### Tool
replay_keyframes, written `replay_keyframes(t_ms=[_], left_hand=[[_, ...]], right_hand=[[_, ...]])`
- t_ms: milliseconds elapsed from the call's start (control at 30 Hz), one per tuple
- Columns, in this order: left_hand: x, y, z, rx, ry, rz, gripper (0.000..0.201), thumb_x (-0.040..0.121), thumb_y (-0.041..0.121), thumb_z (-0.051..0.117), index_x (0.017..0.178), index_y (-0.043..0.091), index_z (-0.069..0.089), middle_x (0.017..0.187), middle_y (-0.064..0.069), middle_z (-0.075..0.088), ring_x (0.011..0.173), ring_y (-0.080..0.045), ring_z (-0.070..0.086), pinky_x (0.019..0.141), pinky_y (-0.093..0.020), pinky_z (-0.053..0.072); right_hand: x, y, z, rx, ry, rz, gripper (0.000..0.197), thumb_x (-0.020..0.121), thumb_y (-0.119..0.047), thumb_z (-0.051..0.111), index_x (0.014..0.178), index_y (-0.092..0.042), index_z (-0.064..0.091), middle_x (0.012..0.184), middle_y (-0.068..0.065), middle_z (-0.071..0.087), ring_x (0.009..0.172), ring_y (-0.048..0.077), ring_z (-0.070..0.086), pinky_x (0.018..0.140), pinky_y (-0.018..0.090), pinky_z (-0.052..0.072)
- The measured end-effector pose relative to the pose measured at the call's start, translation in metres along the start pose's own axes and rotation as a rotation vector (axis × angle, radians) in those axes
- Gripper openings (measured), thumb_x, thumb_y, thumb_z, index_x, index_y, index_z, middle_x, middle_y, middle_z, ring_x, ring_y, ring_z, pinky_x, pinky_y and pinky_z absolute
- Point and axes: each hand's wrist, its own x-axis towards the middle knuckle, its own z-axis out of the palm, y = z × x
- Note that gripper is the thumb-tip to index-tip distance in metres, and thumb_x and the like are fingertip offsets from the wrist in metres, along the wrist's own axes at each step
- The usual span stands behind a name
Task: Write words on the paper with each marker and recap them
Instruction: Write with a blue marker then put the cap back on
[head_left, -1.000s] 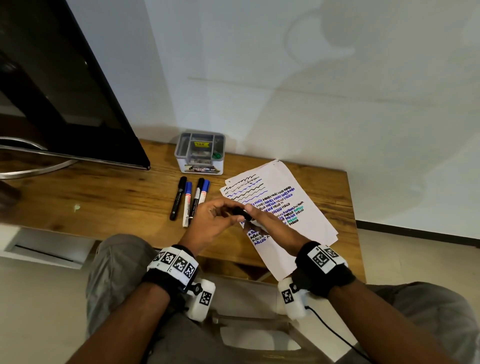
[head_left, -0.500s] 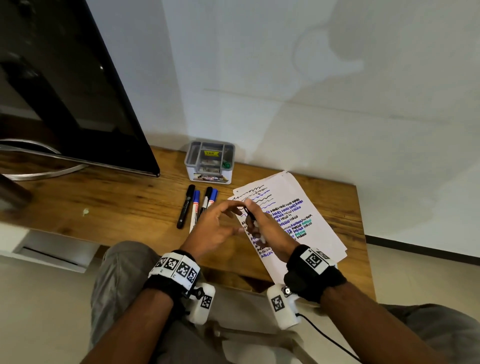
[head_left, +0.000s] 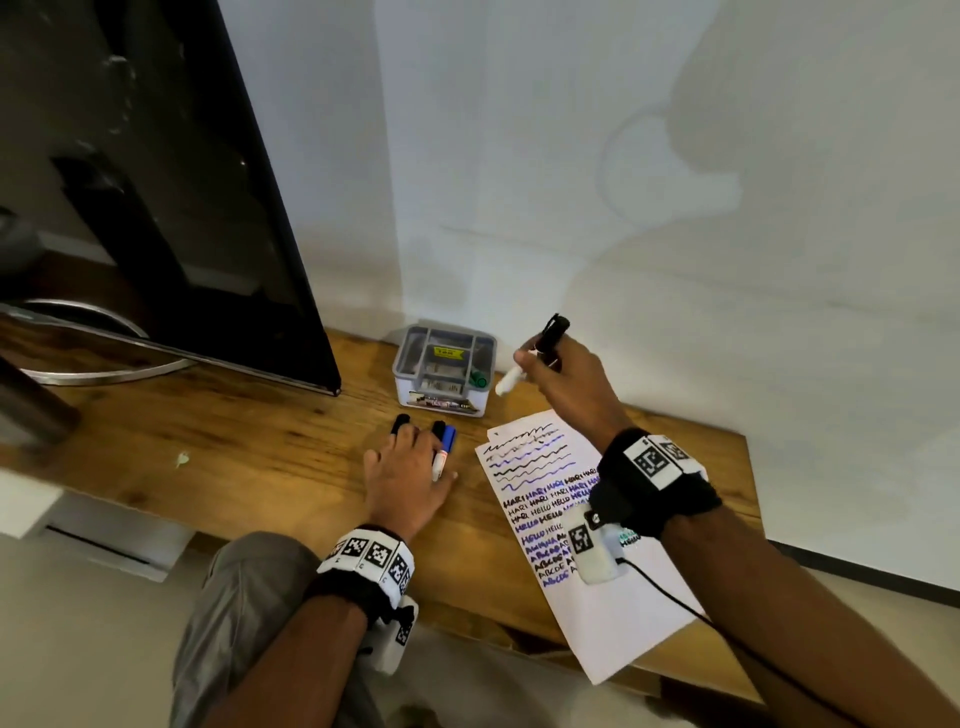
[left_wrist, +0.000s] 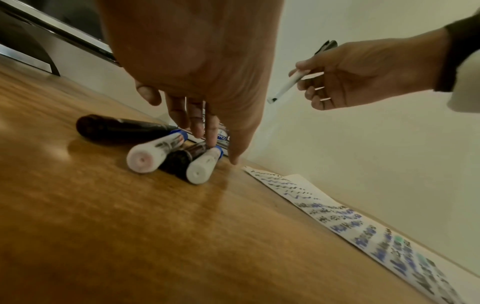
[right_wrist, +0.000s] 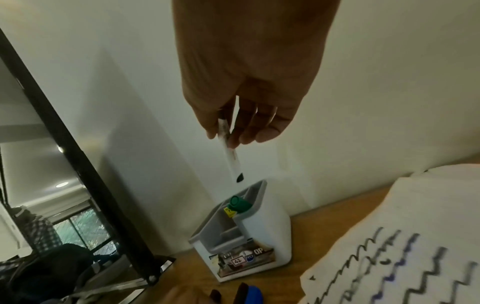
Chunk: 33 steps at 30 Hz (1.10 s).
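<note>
My right hand (head_left: 535, 358) is raised above the table and grips a white-bodied marker (head_left: 510, 383) near the organiser box. A black end (head_left: 553, 330) sticks up past the knuckles. The marker's lower end shows a small dark tip (right_wrist: 239, 178) pointing down at the box. My left hand (head_left: 415, 441) lies on the row of several markers (left_wrist: 155, 152) on the wood, fingers straight and touching them. The paper (head_left: 623, 623), with black and blue wavy lines and rows of words, lies to the right, under my right wrist.
A grey-and-white organiser box (head_left: 444, 369) stands against the wall with a green-capped marker (right_wrist: 237, 203) in it. A large black screen (head_left: 208, 208) on a metal stand fills the left. The wooden table (head_left: 234, 457) ends close to my knees.
The hands, joined at one marker over the paper, have parted. My right hand rose with the marker toward the box. My left hand dropped onto the marker row.
</note>
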Motion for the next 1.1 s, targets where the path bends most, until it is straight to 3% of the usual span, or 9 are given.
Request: replay_keyframes(t_ms=[100, 300, 400, 533, 667, 767, 833, 967, 1100], left_hand=[[0.004, -0.001, 0.001, 0.035, 0.008, -0.022, 0.040, 0.087, 0.054, 0.061, 0.115, 0.026, 0.058, 0.121, 0.001, 0.053, 0.112, -0.020, 0.051, 0.088, -0.039, 0.033], [0.007, -0.003, 0.002, 0.102, -0.017, -0.042, 0.039, 0.089, 0.057, 0.054, 0.109, 0.024, 0.059, 0.122, -0.001, 0.051, 0.110, -0.022, 0.050, 0.089, -0.041, 0.035], [0.006, 0.000, 0.004, 0.143, -0.022, -0.015, 0.039, 0.091, 0.056, 0.052, 0.110, 0.023, 0.059, 0.124, -0.002, 0.049, 0.111, -0.022, 0.049, 0.091, -0.042, 0.036], [0.006, 0.003, 0.002, 0.127, -0.039, -0.027, 0.039, 0.089, 0.052, 0.053, 0.110, 0.020, 0.061, 0.123, -0.003, 0.051, 0.110, -0.024, 0.050, 0.089, -0.042, 0.035], [0.006, 0.007, -0.005, -0.083, -0.042, -0.074, 0.029, 0.085, 0.052, 0.058, 0.092, 0.025, 0.066, 0.109, 0.003, 0.052, 0.106, -0.020, 0.051, 0.086, -0.041, 0.030], [0.005, 0.017, -0.009, -0.370, -0.098, -0.059, 0.019, 0.086, 0.050, 0.065, 0.085, 0.031, 0.064, 0.103, 0.011, 0.050, 0.103, -0.012, 0.053, 0.097, -0.044, 0.031], [0.001, 0.025, -0.010, -0.489, -0.131, 0.002, 0.018, 0.084, 0.052, 0.067, 0.083, 0.035, 0.062, 0.099, 0.015, 0.051, 0.096, -0.008, 0.057, 0.102, -0.049, 0.035], [-0.015, 0.042, -0.003, -0.590, -0.197, 0.150, 0.031, 0.076, 0.066, 0.053, 0.083, 0.035, 0.058, 0.092, 0.018, 0.047, 0.091, -0.013, 0.056, 0.091, -0.055, 0.048], [-0.023, 0.048, 0.004, -0.632, -0.270, 0.234, 0.043, 0.084, 0.065, 0.049, 0.089, 0.025, 0.064, 0.099, 0.016, 0.053, 0.091, -0.009, 0.057, 0.092, -0.056, 0.048]], right_hand=[[0.026, -0.001, 0.012, -0.076, 0.059, -0.058, 0.010, 0.094, -0.027, 0.069, 0.101, -0.020, 0.072, 0.089, -0.013, 0.067, 0.084, 0.000, 0.060, 0.071, 0.012, 0.044], [0.054, 0.014, 0.044, -0.196, -0.018, -0.028, 0.011, 0.092, -0.025, 0.070, 0.102, -0.027, 0.074, 0.099, -0.002, 0.071, 0.096, 0.020, 0.065, 0.083, 0.037, 0.055], [0.054, 0.021, 0.049, -0.212, -0.037, -0.021, 0.021, 0.089, -0.021, 0.073, 0.109, -0.025, 0.073, 0.104, 0.001, 0.071, 0.098, 0.019, 0.065, 0.085, 0.036, 0.055], [0.032, 0.026, 0.037, -0.106, -0.027, 0.055, 0.044, 0.087, -0.011, 0.072, 0.128, -0.021, 0.061, 0.101, -0.002, 0.066, 0.086, 0.012, 0.063, 0.076, 0.028, 0.051], [-0.015, 0.049, 0.029, -0.087, 0.056, 0.115, 0.036, 0.090, -0.010, 0.066, 0.123, -0.021, 0.060, 0.106, 0.001, 0.065, 0.094, 0.018, 0.066, 0.084, 0.035, 0.056], [-0.052, 0.062, 0.035, 0.023, -0.057, 0.259, 0.015, 0.099, -0.027, 0.062, 0.114, -0.025, 0.067, 0.106, -0.005, 0.069, 0.098, 0.014, 0.068, 0.080, 0.031, 0.057], [-0.069, 0.066, 0.041, 0.162, -0.147, 0.297, 0.020, 0.101, -0.033, 0.061, 0.114, -0.021, 0.071, 0.108, -0.005, 0.072, 0.099, 0.008, 0.067, 0.080, 0.025, 0.050], [-0.090, 0.067, 0.046, 0.362, -0.138, 0.311, 0.022, 0.100, -0.027, 0.063, 0.111, -0.010, 0.073, 0.110, 0.007, 0.076, 0.105, 0.019, 0.070, 0.094, 0.031, 0.053], [-0.096, 0.072, 0.034, 0.495, -0.023, 0.312, 0.023, 0.102, -0.026, 0.061, 0.110, -0.007, 0.071, 0.098, 0.010, 0.075, 0.097, 0.024, 0.071, 0.092, 0.037, 0.055]])
